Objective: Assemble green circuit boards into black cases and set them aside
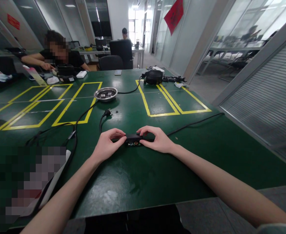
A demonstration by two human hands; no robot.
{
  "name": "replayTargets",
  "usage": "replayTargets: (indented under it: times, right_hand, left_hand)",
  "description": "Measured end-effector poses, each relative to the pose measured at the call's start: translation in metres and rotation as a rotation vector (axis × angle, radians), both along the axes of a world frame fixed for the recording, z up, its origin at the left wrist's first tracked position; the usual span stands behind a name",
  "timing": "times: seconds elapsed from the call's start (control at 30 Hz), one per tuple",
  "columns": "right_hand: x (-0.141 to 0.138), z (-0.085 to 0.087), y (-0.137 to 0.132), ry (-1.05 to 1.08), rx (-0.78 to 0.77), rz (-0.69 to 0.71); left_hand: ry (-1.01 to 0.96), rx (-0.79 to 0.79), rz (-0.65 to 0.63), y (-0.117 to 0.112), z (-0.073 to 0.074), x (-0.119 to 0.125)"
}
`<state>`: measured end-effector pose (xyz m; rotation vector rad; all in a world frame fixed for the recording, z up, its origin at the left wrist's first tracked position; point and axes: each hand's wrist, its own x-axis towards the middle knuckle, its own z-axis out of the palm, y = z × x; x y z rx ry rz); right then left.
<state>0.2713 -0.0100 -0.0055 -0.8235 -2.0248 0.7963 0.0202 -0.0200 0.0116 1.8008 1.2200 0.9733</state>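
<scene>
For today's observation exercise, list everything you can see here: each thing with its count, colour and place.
small device: one, black, table middle, between both hands
metal bowl: one, silver, beyond the hands
power plug: one, black, loose, before the bowl
taped rectangles: several, yellow, on the table
table: one, green
seated person: one, black shirt, far left
office chairs: two, black, far end
left hand: fingers on the device
right hand: fingers on the device

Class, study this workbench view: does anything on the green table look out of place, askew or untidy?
Mostly cabling. An unplugged power plug lies loose on the green table, and black cables tangle at the left. The left hand and right hand pinch a small black device that sits flat. Nothing looks spilled or broken.
</scene>
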Motion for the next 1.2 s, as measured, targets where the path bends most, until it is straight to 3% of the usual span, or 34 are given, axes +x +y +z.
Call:
replayTargets:
  times: [0.17, 0.5, 0.7, 0.97, 1.2]
  right_hand:
    - [0.004, -0.002, 0.001, -0.106, 0.125, 0.078]
    - [0.008, -0.002, 0.005, -0.208, 0.240, 0.128]
    - [0.005, -0.001, 0.005, -0.421, 0.375, 0.097]
    - [-0.005, 0.000, 0.005, -0.544, 0.709, -0.014]
    - [-0.003, 0.003, 0.004, -0.550, 0.792, -0.056]
  left_hand:
    - [0.164, 0.192, -0.173, -0.001, -0.001, -0.004]
    - [0.283, 0.281, -0.317, 0.003, -0.005, -0.011]
    - [0.445, 0.387, -0.318, 0.003, -0.007, -0.007]
    - [0.554, 0.529, -0.247, 0.003, 0.001, -0.002]
    - [0.654, 0.718, -0.187, 0.003, -0.003, 0.002]
